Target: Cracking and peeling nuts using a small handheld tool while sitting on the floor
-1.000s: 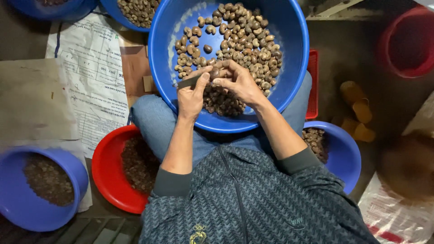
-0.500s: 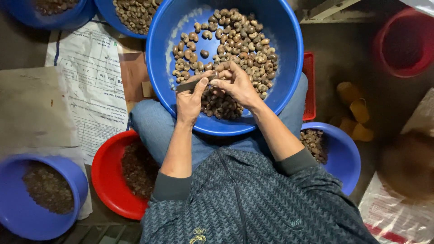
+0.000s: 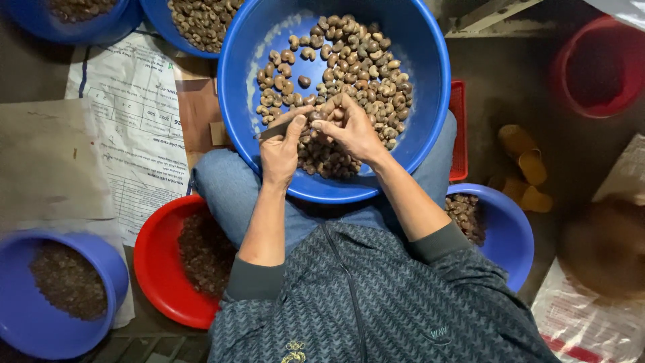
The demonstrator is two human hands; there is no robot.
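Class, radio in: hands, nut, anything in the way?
Left hand grips small knife. Right hand pinches one nut over big blue basin. Nothing in the way.

A large basin (image 3: 430, 134) of nuts (image 3: 356, 74) was held on the lap, two bowls (image 3: 161, 269) were set at its left, another (image 3: 507, 235) at its right.

The nut (image 3: 316, 115) pinched above the big blue basin (image 3: 235, 87) is mostly hidden by fingers. Left of the basin, two blue bowls (image 3: 87, 17) are cut off by the top edge.
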